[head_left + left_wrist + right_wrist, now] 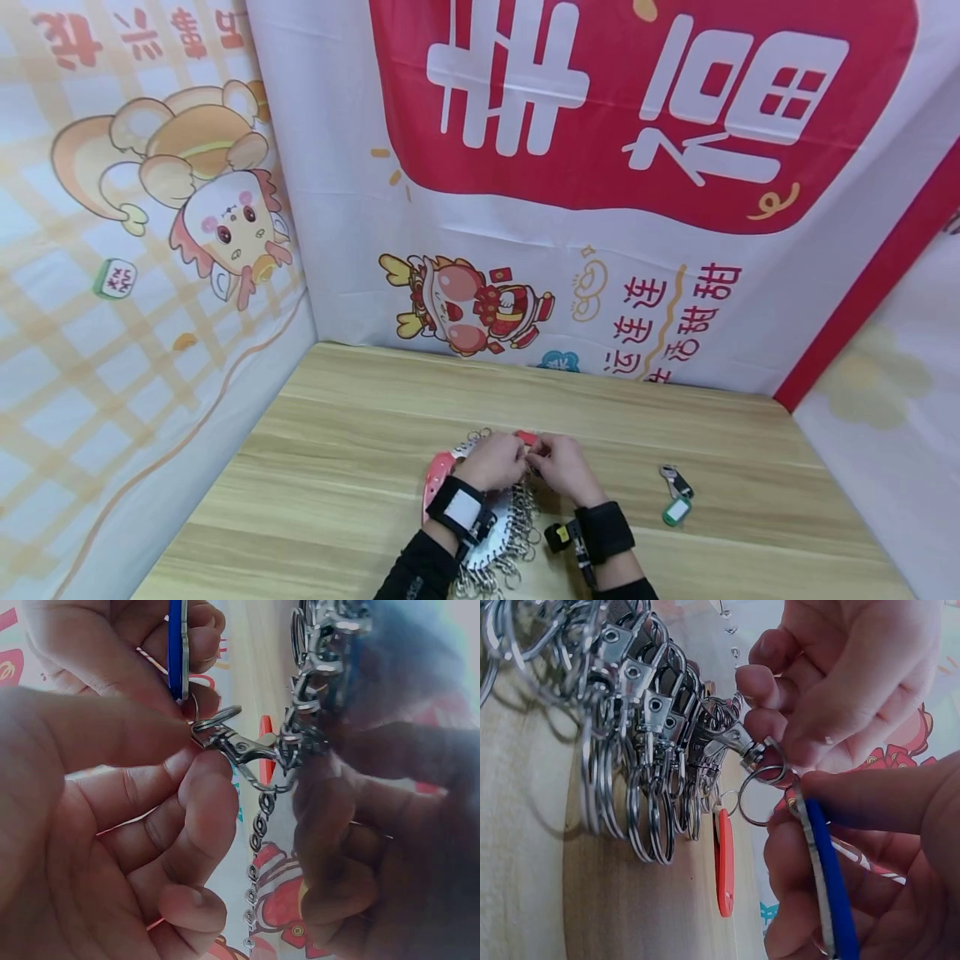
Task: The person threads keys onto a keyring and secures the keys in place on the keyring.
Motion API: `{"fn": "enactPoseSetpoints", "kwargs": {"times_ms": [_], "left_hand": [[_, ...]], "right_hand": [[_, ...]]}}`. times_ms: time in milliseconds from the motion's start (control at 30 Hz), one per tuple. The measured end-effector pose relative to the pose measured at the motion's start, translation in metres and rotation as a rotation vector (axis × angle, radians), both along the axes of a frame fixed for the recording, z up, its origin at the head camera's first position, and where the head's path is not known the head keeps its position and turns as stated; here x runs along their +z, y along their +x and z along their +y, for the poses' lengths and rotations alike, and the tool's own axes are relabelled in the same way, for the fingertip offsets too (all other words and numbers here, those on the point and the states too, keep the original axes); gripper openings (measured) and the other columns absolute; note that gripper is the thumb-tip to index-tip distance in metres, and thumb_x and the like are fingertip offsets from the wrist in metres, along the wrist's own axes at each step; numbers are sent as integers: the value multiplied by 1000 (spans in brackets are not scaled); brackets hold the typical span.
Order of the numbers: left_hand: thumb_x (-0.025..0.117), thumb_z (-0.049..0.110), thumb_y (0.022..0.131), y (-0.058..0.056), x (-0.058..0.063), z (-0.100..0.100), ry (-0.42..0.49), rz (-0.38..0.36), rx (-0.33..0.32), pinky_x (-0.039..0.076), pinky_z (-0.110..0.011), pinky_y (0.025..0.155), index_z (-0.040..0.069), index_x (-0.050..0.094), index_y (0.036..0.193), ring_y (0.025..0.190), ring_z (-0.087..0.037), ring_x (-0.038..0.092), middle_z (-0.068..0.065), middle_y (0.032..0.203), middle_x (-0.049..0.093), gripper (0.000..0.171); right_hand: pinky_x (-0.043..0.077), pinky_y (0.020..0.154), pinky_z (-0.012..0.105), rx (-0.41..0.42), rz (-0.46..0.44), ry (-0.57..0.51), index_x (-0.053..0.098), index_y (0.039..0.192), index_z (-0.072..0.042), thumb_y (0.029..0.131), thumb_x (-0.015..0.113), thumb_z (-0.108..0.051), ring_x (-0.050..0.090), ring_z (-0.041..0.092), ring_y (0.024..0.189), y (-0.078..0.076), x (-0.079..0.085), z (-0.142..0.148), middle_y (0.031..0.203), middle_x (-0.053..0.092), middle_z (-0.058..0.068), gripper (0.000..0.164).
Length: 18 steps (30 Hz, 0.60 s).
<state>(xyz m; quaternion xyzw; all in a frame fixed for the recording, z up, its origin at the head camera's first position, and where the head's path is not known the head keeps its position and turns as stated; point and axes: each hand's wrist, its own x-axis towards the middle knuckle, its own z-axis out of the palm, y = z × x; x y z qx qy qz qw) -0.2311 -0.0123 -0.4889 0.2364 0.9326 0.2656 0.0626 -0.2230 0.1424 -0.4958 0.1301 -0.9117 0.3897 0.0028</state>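
Observation:
My left hand [495, 461] pinches a metal swivel clasp [244, 748] by its ring end, at the rim of a white rounded piece [491, 529] fringed with several clasps and rings. My right hand [562, 468] pinches a blue key tag [831, 877] with a silvery edge, close to the clasp's split ring [751, 796]. The fingertips of both hands nearly meet there. A red tag [725, 862] hangs from a ring behind the row of clasps. In the left wrist view, a shiny surface [420, 667] mirrors the left hand.
On the wooden table [322, 467], right of the hands, lie a key with a black head [681, 483] and a green key tag [677, 511]. A pink edge [437, 479] shows left of the left hand. Printed cloth [337, 208] hangs behind the table.

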Motion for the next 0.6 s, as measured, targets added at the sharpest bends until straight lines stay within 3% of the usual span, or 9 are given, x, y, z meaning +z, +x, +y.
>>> {"fn": "enactPoseSetpoints", "kwargs": {"times_ms": [133,367,600], "left_hand": [[59,12,87,0,1,1,-23,33,-6,34,-24,47,14,49,58,45,-10,43,6,50,40,31],[62,13,85,1,0,3,-40,83,10,28,-23,46,14,41,54,43,-10,35,7,48,28,38],[61,12,87,0,-2,4,2,96,54,27,-23,44,14,39,53,40,-9,32,8,45,25,41]], "right_hand": [[36,43,25,-19,-23,-2,61,73,-9,86,65,-6,43,10,46,1,0,0,68,56,1,14],[38,45,25,-28,-6,23,61,71,-10,86,65,-7,46,11,50,1,-2,-1,65,54,-2,16],[39,47,25,-56,9,6,62,71,-11,85,67,-7,48,11,52,1,-1,-3,66,55,-3,15]]}}
